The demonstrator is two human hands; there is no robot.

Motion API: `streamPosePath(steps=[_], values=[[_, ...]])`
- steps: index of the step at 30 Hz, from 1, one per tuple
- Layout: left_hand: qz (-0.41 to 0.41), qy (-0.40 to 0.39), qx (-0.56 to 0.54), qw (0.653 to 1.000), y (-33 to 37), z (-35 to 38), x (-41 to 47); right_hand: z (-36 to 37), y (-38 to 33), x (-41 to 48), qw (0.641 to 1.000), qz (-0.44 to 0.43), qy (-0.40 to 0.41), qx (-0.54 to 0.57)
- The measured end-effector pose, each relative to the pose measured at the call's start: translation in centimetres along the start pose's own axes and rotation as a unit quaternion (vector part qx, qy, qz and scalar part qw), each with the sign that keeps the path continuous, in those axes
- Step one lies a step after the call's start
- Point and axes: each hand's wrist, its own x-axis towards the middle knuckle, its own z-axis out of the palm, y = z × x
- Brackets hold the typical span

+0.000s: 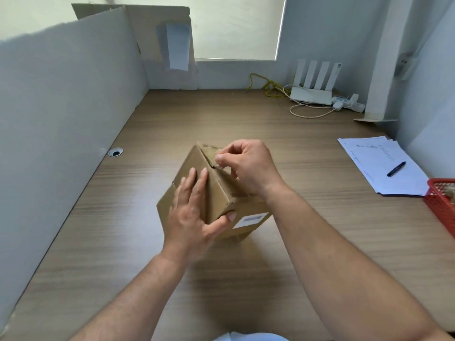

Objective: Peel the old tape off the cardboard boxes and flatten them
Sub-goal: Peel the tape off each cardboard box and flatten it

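- Brown cardboard box [221,193] sits mid wood-grain desk [295,230], tilted, long axis and top seam running away from me.
- My left hand [189,212]: fingers flat on the top flap, thumb hooked on the near end, clamping it.
- My right hand [248,166]: fingertips pinched on old tape strip [216,153] at the seam's far end.

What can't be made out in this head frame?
Head view:
- tape left on the seam: right hand covers it.
- label on cardboard box: text blurred.
- red basket contents: cut off by right edge.
- papers writing: too small.
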Motion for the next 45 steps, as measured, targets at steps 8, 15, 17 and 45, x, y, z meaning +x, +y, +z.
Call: streamPosePath(steps=[8,15,17,45], values=[[-0.087,-0.104,-0.049,0.99,-4.4,1.0,-5.5,4.8,2.2,-2.8,0.97,0.065,-0.128,-0.196],[0.031,-0.131,0.021,0.991,-4.5,-0.2,-3.5,4.7,2.8,-2.6,0.964,0.114,-0.126,-0.204],[0.036,-0.144,0.019,0.989,-4.3,-0.2,-3.2,4.4,3.1,-2.6,0.963,0.123,-0.123,-0.206],[-0.035,-0.215,0.027,0.976,-6.5,3.4,-6.4,4.7,9.2,-5.6,0.95,0.16,-0.087,-0.253]])
